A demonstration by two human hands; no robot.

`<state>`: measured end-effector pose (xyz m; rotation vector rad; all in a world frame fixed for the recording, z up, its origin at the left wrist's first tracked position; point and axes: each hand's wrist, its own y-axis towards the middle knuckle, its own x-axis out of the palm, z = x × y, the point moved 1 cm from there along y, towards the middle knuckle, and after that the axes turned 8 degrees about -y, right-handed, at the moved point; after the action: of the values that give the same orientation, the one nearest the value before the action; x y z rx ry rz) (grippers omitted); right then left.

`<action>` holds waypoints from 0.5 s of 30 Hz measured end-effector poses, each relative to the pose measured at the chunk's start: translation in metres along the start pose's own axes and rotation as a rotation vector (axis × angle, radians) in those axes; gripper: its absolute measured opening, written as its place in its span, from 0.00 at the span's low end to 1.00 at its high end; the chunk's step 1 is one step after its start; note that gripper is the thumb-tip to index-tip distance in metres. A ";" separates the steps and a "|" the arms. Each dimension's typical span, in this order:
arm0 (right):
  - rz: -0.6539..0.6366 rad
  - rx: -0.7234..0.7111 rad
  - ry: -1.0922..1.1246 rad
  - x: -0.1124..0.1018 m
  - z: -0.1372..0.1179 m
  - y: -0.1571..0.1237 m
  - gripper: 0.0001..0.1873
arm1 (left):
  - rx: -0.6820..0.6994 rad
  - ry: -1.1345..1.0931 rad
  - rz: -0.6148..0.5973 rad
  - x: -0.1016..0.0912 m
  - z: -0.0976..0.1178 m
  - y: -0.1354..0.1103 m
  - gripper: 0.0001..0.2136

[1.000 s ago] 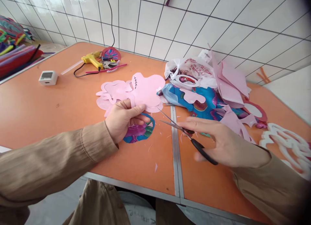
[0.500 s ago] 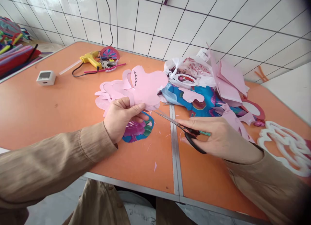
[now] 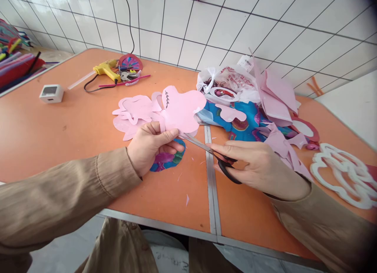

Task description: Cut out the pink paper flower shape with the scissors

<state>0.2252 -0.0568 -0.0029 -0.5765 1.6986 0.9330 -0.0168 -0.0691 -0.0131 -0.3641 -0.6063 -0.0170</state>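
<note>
Between the thumb and fingers of my left hand (image 3: 154,144) is a pink paper cutout (image 3: 184,110) with wavy edges and a dark leaf-sprig print. My right hand (image 3: 256,163) grips black-handled scissors (image 3: 225,169); their blades reach the cutout's lower edge beside my left thumb, and the tips are partly hidden there. More pink cutouts (image 3: 134,112) lie in a loose pile behind and left of my left hand. Under that hand a round floral piece (image 3: 167,161) with a blue rim rests on the table, partly covered.
A yellow glue gun (image 3: 107,70) and a small white box (image 3: 51,93) stand back left. To the right lie a plastic bag (image 3: 241,84), blue patterned fabric (image 3: 250,116), pink scraps (image 3: 281,143) and white cloud-shaped outlines (image 3: 341,174). A metal seam (image 3: 212,186) crosses the orange table.
The scissors have moved slightly left, their blades closer to my left thumb. The pink cutout has turned a little in my left hand. The view has shifted slightly.
</note>
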 end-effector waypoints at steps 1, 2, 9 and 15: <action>-0.001 0.006 0.002 0.000 0.000 0.000 0.18 | -0.006 -0.001 -0.008 0.000 0.000 0.000 0.09; -0.005 0.014 0.004 -0.001 -0.001 0.001 0.18 | -0.009 -0.002 -0.015 0.000 0.000 0.000 0.09; -0.021 0.042 0.026 -0.001 0.000 0.000 0.18 | -0.001 0.001 -0.085 -0.002 -0.001 0.001 0.10; -0.062 0.087 0.049 -0.003 -0.003 0.001 0.18 | 0.001 0.011 -0.132 -0.002 -0.003 0.002 0.10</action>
<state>0.2240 -0.0586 0.0003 -0.5945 1.7459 0.8030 -0.0169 -0.0684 -0.0169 -0.3218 -0.6185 -0.1451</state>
